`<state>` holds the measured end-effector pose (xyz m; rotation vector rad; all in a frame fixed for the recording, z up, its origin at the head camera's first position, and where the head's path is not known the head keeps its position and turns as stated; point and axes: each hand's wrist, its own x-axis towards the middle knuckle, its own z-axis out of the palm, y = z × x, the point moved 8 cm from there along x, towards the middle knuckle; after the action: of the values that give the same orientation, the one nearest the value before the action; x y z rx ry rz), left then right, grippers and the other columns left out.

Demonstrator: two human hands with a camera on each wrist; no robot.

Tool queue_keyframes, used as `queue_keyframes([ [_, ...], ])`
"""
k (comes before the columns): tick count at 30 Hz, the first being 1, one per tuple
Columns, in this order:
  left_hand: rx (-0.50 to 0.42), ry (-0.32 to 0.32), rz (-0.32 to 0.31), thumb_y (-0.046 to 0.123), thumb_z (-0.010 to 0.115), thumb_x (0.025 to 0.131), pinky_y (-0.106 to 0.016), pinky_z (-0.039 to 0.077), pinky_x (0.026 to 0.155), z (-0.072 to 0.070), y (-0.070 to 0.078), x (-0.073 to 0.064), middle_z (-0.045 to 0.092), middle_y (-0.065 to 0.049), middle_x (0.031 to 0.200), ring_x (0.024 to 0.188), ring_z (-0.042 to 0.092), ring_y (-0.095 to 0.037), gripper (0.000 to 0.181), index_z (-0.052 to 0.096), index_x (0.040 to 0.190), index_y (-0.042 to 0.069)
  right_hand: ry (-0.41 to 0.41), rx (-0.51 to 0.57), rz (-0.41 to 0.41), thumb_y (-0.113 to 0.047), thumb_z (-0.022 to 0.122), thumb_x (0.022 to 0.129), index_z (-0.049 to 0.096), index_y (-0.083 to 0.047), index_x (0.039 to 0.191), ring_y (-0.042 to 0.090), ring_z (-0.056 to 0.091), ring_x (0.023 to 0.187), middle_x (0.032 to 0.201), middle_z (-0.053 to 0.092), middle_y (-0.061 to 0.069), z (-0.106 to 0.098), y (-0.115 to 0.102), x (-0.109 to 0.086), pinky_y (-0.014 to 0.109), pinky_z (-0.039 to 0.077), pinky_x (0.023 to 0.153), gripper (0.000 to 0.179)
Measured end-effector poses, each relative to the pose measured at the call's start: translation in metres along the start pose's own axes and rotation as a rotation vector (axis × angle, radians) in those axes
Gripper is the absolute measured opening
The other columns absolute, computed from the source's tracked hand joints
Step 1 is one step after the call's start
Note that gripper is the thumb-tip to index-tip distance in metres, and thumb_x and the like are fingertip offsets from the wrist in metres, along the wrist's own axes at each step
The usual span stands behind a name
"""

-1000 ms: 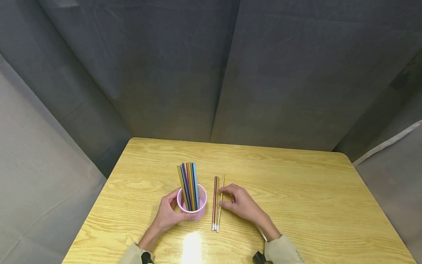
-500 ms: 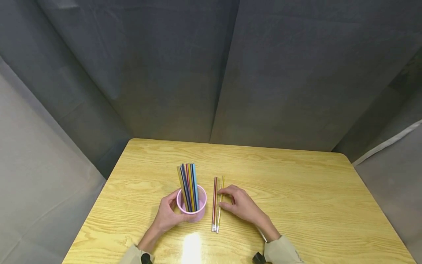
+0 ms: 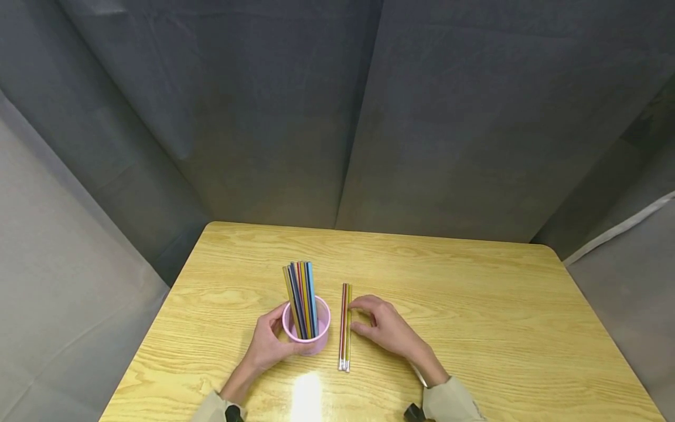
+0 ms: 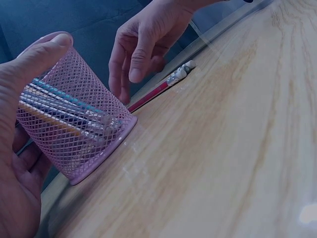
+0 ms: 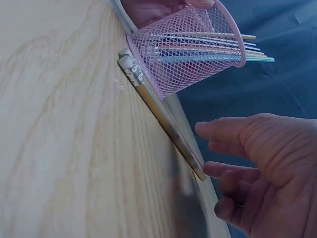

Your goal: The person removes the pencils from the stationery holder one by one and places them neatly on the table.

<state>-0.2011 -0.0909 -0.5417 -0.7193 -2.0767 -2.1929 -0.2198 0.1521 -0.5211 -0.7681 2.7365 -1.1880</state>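
Observation:
A pink mesh pencil cup (image 3: 320, 344) stands on the table, and my left hand (image 3: 268, 341) grips its side, thumb near the rim in the left wrist view. Several pencils (image 3: 302, 299) lean inside it, seen through the mesh wall (image 4: 84, 74) as well. Right of the cup, a yellow pencil (image 3: 349, 337) and dark red and brown pencils (image 3: 343, 328) lie side by side, white erasers toward me. My right hand (image 3: 387, 329) rests beside the yellow one, fingers loosely bent, fingertips right at its edge. In the right wrist view, thumb and fingers are apart with nothing between them.
The wooden table (image 3: 501, 322) stretches well to the right of my hands. Grey curtains (image 3: 448, 117) hang behind its far edge and at both sides. A bright reflection lies on the tabletop near the front.
The yellow pencil has moved left and straightened, from slanting apart under my right fingers to lying against the other pencils. My left hand and the cup have stayed nearly still.

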Motion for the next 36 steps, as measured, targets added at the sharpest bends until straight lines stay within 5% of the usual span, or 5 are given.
queue_keyframes([
  [8,0.009,-0.001,-0.012,-0.007,0.093,0.065,-0.026,0.043,0.118,0.0,0.001,0.0,0.062,-0.024,0.141,0.133,0.06,-0.019,0.087,0.057,0.144,-0.004,0.021,0.055,-0.001,-0.02,0.078,0.095,0.069,-0.013,0.137,0.0,0.038,0.053,0.151,0.058,0.013,-0.008,-0.01,0.0,0.02,0.042,0.048,0.043],
  [18,0.029,-0.009,-0.06,-0.006,0.093,0.067,-0.031,0.05,0.113,0.0,-0.001,0.0,0.063,-0.02,0.143,0.127,0.064,-0.023,0.087,0.056,0.146,0.001,0.106,0.134,-0.189,-0.02,0.079,0.095,0.071,-0.018,0.133,-0.003,0.035,0.054,0.147,0.062,0.009,-0.02,-0.044,0.007,0.016,0.037,0.047,0.039],
  [36,0.052,-0.005,-0.044,-0.006,0.092,0.068,-0.029,0.048,0.114,-0.005,0.0,-0.004,0.062,-0.02,0.144,0.13,0.062,-0.022,0.088,0.055,0.148,0.001,-0.014,0.257,-0.272,-0.016,0.079,0.094,0.065,-0.013,0.142,0.006,0.048,0.057,0.152,0.056,0.012,0.003,-0.079,0.038,0.02,0.048,0.049,0.05],
])
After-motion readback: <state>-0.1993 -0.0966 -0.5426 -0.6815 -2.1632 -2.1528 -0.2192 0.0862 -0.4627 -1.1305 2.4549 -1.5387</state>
